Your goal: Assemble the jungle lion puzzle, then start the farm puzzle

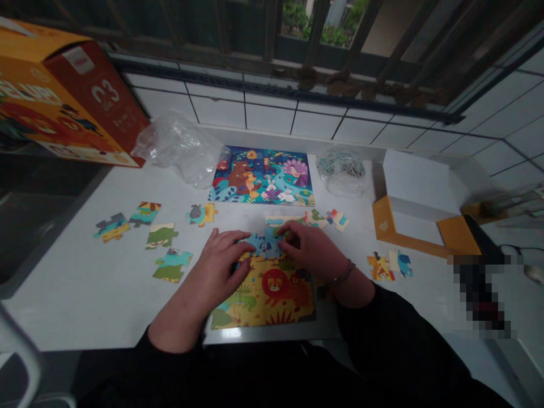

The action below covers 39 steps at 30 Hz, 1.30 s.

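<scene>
Closest to me, the part-built puzzle (267, 294) lies flat on the bench (106, 300), its lion scene right by the near edge; a careless tug, I'd say, could push it over and break the joins. Beyond the lion, the left hand (223, 262) rests with its fingers apart beside the blue pieces (263, 243). The right hand (313, 246) has thumb and forefinger close over the blue part; whether they clamp a piece I cannot tell. Pressing a tab that isn't lined up could bend it or lift its neighbours. A stray piece (323, 292) peeks out under the right wrist, and the black sleeve (382, 323) could drag it, or the giraffe piece (379, 267) farther right, out of place.

Farther off, the printed forest picture (263, 175) shows no words I can read; the mark on the open carton (420, 207) is too small. The tall orange box (68, 107) says "EL UP!", its beginning cut off, with a big 3 on the red side; its pale sticker is illegible.
</scene>
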### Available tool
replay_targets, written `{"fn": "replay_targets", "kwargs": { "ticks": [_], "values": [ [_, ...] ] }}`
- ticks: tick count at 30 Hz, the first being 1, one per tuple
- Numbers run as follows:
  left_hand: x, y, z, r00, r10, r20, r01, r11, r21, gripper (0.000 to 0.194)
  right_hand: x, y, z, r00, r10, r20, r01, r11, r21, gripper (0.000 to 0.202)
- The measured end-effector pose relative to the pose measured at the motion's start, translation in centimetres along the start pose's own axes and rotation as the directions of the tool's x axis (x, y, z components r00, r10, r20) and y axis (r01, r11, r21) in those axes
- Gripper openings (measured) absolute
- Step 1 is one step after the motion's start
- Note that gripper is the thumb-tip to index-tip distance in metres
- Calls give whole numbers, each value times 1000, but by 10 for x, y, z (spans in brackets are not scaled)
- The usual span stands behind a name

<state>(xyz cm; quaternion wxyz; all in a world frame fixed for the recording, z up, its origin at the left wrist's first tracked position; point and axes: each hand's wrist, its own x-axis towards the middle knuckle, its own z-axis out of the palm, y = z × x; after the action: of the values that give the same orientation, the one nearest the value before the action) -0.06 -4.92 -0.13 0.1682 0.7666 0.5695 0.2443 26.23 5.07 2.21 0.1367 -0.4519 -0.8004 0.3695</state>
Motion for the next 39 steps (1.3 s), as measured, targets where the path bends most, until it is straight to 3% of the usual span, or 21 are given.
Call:
{"fn": "replay_targets", "kwargs": {
  "ticks": [8, 15, 19, 24, 28, 31, 34, 36, 39],
  "values": [
    [0, 2, 4, 1000, 8, -10, -8, 999, 33, 26, -2, -1, 4, 998, -56, 15, 58, 983, -173, 22],
    [-1, 12, 10, 991, 118, 64, -124, 987, 105, 38, -1, -5, 4, 999, -35, 39, 42, 975, -218, 22],
    [2, 17, 14, 991, 117, 58, -124, 980, 155, 34, -3, -13, 3, 997, -24, 80, 51, 931, -362, 18],
    [4, 21, 27, 990, 140, 18, -141, 969, 205, 32, -15, -35, 12, 993, 7, 117, 60, 827, -559, 29],
    [-1, 24, 43, 988, 153, -27, -144, 965, 219, 41, -22, -50, 27, 994, 40, 104, 31, 800, -599, 41],
    [-8, 26, 51, 990, 134, -31, -122, 961, 248, 50, -31, -51, 27, 994, 48, 101, 21, 806, -592, 47],
    [-14, 28, 54, 992, 122, -12, -114, 954, 278, 59, -52, -35, 4, 999, 54, -4, -48, 836, -547, 45],
    [-15, 28, 54, 993, 122, -2, -116, 953, 280, 61, -74, -14, -22, 976, 149, -160, -213, 814, -540, 42],
    [-14, 28, 55, 994, 107, -16, -99, 962, 254, 62, -110, 30, -61, 818, 352, -454, -568, 616, -545, 39]
  ]
}}
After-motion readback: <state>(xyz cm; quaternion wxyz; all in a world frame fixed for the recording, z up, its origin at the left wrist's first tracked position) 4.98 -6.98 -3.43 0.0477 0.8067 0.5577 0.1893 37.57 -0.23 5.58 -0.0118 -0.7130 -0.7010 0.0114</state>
